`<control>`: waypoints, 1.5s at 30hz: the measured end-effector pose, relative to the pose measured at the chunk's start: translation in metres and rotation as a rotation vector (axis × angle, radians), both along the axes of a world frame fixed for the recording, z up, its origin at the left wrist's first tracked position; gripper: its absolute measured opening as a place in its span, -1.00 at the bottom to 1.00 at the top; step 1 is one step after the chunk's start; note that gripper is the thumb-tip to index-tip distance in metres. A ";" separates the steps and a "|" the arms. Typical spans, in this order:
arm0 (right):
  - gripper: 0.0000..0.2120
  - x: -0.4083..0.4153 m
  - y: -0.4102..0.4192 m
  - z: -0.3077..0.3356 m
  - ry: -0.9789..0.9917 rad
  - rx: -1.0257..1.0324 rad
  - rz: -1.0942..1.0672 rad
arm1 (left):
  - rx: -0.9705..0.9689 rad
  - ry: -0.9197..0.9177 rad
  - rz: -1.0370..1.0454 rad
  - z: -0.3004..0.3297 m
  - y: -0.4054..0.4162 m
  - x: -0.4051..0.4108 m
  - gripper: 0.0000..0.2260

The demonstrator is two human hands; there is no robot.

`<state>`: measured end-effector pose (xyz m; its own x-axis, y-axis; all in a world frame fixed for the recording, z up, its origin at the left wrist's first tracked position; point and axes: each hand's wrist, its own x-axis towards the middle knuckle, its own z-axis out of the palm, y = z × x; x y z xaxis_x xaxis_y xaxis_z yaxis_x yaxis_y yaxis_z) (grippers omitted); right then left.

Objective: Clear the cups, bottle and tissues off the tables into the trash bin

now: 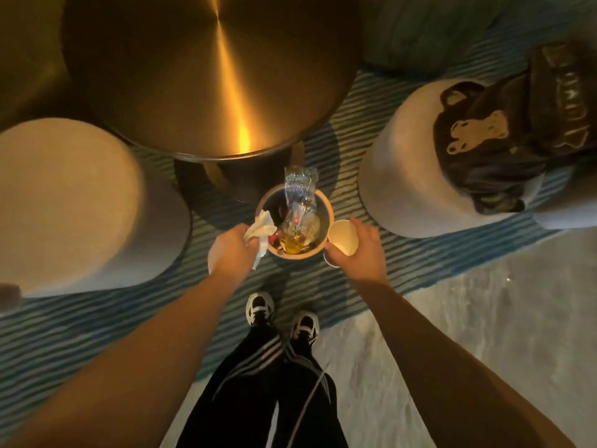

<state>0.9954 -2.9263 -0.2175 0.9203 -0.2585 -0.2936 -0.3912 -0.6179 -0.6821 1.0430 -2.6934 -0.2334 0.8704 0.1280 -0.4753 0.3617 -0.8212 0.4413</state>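
Forearms nearest camera, both stretched down toward trash bin on striped rug, just in front of person's sneakers.

Left hand clenched on crumpled tissues, held over bin's near-left rim, likely for straight drop.

Right hand grasping paper cup, mouth up, just beside bin's right rim, not yet over opening.

Crushed clear plastic bottle already in bin, top poking above rim.

Round brass desk top bare where visible; far edge cut off.

Bin's lower contents dim, indistinct. Cup contents unreadable.
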 end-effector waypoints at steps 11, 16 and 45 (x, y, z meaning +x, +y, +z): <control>-0.41 0.075 -0.016 -0.176 -0.032 -0.117 0.033 | -0.198 0.206 0.164 -0.225 -0.033 0.071 -0.61; -0.35 0.087 -0.003 -0.213 0.076 -0.096 0.026 | -0.306 0.069 -0.016 -0.232 -0.021 0.066 -0.63; -0.37 0.025 0.032 0.097 -0.032 -0.146 0.411 | 0.074 -0.262 0.153 0.127 0.051 -0.034 -0.38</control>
<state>1.0200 -2.8939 -0.1209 0.9634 0.0944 -0.2508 -0.0728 -0.8086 -0.5838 1.0094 -2.6427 -0.1064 0.9300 0.2926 -0.2223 0.3655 -0.7992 0.4771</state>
